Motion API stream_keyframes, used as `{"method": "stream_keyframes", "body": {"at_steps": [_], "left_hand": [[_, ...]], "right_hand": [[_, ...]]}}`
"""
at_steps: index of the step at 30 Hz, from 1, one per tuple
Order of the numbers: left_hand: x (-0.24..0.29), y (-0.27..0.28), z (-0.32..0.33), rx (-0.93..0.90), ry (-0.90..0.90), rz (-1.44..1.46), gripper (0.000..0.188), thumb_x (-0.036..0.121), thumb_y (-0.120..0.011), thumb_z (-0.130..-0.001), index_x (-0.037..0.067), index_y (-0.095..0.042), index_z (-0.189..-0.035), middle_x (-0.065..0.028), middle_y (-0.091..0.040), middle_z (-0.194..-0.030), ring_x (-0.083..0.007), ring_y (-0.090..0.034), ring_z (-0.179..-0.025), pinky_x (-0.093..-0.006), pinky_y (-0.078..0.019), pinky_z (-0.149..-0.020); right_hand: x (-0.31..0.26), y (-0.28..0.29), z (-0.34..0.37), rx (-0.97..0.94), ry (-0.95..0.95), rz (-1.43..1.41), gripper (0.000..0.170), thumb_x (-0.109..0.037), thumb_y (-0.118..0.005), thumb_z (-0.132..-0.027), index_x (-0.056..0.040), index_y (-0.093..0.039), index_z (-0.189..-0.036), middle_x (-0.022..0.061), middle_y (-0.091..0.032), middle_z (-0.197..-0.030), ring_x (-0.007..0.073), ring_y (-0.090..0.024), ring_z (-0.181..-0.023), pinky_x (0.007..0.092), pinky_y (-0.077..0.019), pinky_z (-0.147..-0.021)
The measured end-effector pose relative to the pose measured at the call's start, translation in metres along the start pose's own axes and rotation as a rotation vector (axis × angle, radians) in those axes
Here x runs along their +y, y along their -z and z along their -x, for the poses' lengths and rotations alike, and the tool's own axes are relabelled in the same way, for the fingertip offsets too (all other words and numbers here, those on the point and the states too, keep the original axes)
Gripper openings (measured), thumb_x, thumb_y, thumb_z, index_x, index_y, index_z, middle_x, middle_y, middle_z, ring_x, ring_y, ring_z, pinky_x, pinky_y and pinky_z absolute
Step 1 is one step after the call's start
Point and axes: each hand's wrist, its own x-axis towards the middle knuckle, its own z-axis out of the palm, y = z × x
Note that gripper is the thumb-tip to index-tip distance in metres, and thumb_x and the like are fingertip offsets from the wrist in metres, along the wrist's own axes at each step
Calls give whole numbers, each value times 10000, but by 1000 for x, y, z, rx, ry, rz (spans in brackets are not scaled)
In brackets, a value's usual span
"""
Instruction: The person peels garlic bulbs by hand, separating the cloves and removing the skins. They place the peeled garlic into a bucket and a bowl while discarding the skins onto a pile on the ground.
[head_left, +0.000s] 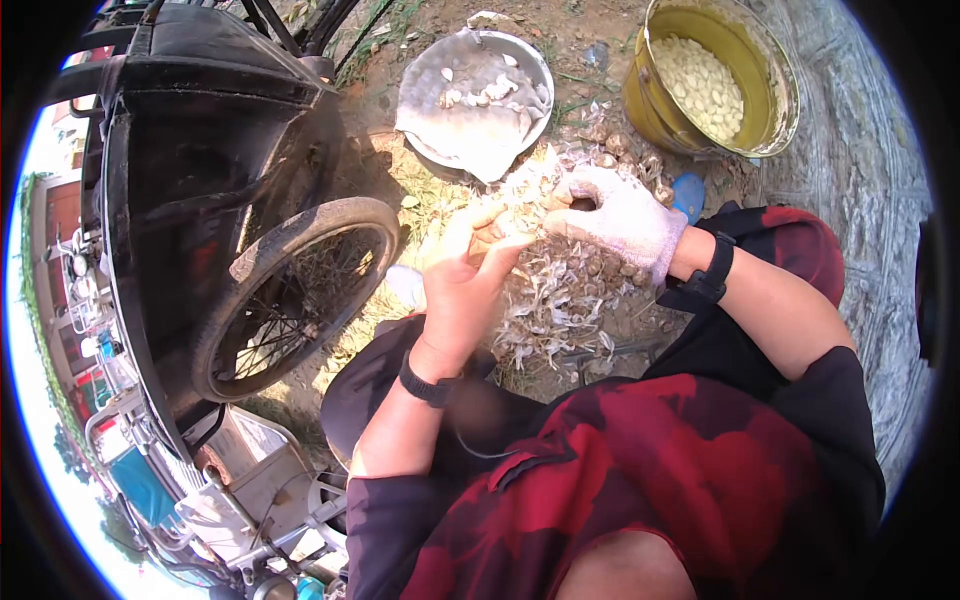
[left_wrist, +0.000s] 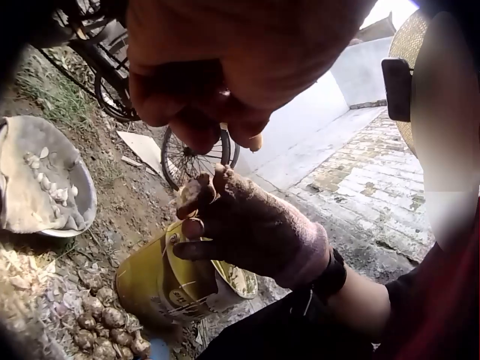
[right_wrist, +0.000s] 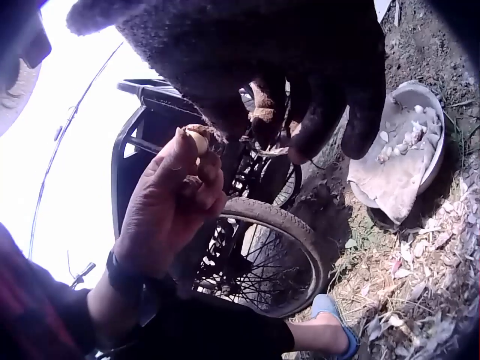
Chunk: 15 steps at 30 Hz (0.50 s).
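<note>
Above a litter of dry skins (head_left: 560, 310), both hands come close together. The bare left hand (head_left: 465, 265) pinches a pale garlic clove (right_wrist: 198, 141) between thumb and fingertips. A whitish glove covers the right hand (head_left: 625, 215), its fingertips bare and curled; in the right wrist view they pinch a thin shred of garlic skin (right_wrist: 274, 151). Whole garlic bulbs (left_wrist: 112, 319) lie on the ground below. Farther out, a grey basin (head_left: 540, 75) lined with a cloth (head_left: 490, 135) holds several peeled cloves (head_left: 495, 92).
A yellow bucket (head_left: 650, 100) with many peeled cloves (head_left: 700, 88) stands at the upper right. To the left is a black cart (head_left: 190, 140) with a spoked wheel (head_left: 385, 225). A grey textured surface (head_left: 850, 180) runs along the right. One foot wears a blue slipper (right_wrist: 346, 337).
</note>
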Motion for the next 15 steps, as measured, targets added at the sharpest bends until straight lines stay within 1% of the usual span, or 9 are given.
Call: {"method": "stream_keyframes", "body": {"at_steps": [1,2,3,4,6,10,12,13,15], "left_hand": [[0,0,1,0,6,2,320,65,-698,-870,5,-581,-1162,-38,-676,-856,-67,-604,-695,-218,-465,-586],[3,0,2,-14,8,-156,308,60,-720,-849,-1,-604,-1127,-46,-688,-848,-71,-614,-704,-230,-482,-602],[5,0,2,-30,8,-314,295,56,-743,-827,-6,-628,-1093,-54,-701,-840,-74,-624,-713,-242,-500,-618],[4,-1,2,-35,12,-314,295,56,-743,-827,-6,-628,-1093,-54,-701,-840,-74,-624,-713,-242,-500,-618],[3,-1,2,-84,-11,-518,241,82,-760,-817,-5,-664,-1020,-50,-689,-746,-66,-613,-670,-245,-492,-589],[3,-4,2,-95,-66,-603,233,120,-779,-802,1,-678,-976,-72,-688,-719,-100,-636,-632,-253,-490,-574],[3,-6,2,-95,-149,-690,203,223,-730,-825,45,-645,-779,-136,-632,-651,-320,-633,-608,-383,-488,-544],[3,-7,1,-96,-149,-690,203,223,-730,-825,45,-645,-779,-136,-632,-651,-320,-633,-608,-383,-488,-544],[3,-8,1,-105,-292,-714,174,206,-721,-822,58,-643,-774,-134,-628,-664,-309,-632,-613,-391,-489,-551]], "right_hand": [[-6,3,-1,-69,19,-103,260,-221,-696,-877,-13,-654,-1028,30,-639,-948,97,-564,-883,287,-486,-798],[-8,4,-1,-136,39,-208,251,-204,-702,-878,-11,-656,-1032,30,-640,-950,90,-564,-887,283,-486,-804],[-3,3,-1,-114,53,-196,246,-187,-704,-881,-7,-661,-1043,32,-650,-970,85,-568,-897,276,-488,-802],[-3,2,0,-112,48,-200,246,-187,-704,-881,-7,-661,-1043,32,-650,-970,85,-568,-897,276,-488,-802],[-3,1,0,-166,68,-356,254,-188,-711,-876,-8,-668,-1050,35,-663,-979,76,-574,-887,267,-489,-795],[2,-6,1,-152,10,-455,265,-188,-715,-874,-10,-672,-1064,37,-675,-984,69,-578,-872,263,-491,-781],[3,-5,0,-204,-74,-390,235,-183,-716,-869,-9,-671,-1021,20,-669,-943,63,-575,-848,258,-490,-762],[3,-5,0,-203,-74,-390,235,-183,-716,-869,-9,-671,-1021,20,-669,-943,63,-575,-848,258,-490,-762],[2,-7,1,-176,-51,-354,210,-184,-718,-860,-12,-663,-967,-4,-651,-893,59,-564,-824,254,-487,-743]]}}
